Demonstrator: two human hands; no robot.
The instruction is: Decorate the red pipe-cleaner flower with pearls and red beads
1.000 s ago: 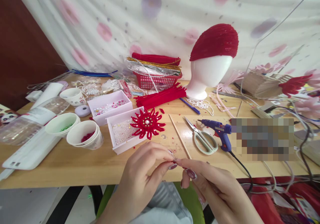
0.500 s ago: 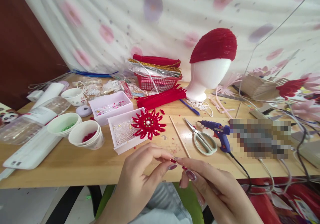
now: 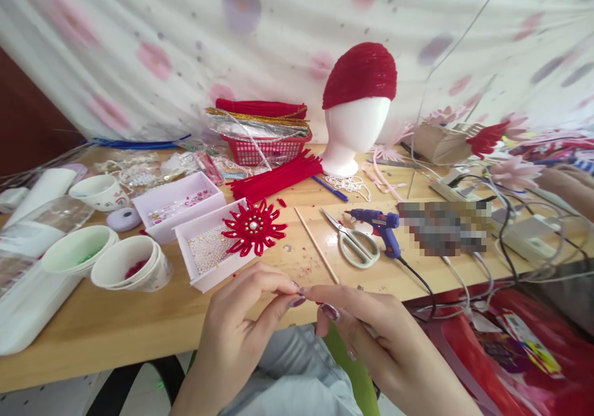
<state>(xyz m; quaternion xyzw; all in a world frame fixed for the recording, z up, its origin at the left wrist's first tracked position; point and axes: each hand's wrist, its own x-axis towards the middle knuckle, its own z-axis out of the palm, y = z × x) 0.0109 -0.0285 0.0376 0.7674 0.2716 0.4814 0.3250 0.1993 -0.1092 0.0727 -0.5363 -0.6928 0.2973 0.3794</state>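
Note:
Over the table's front edge, my left hand (image 3: pixel 253 317) pinches thumb against forefinger, and its fingertips touch those of my right hand (image 3: pixel 366 320). My right hand is closed too, thumb under the stretched forefinger. Small red beads (image 3: pixel 319 303) are between the fingers, mostly hidden now. Just beyond the hands, a red flower (image 3: pixel 254 227) with a pearl centre rests against a white box of pearl beads (image 3: pixel 204 280). A thin wooden stick (image 3: pixel 318 242), scissors (image 3: pixel 357 249) with pale handles and a blue glue gun (image 3: pixel 378 221) lie to the right.
Paper cups (image 3: pixel 155 267) with red and green beads stand at left. Behind are a lilac box (image 3: pixel 185 215), red chenille stems (image 3: pixel 278 177), a red basket (image 3: pixel 264 150) and a white foam head (image 3: pixel 355 131) with a red cap. Cables run at right, near another person's arm (image 3: pixel 568 187).
The view has swung right, so the table things appear further left. My hands have drawn closer together at the fingertips, covering most of the red beads. Another person's arm has come into view.

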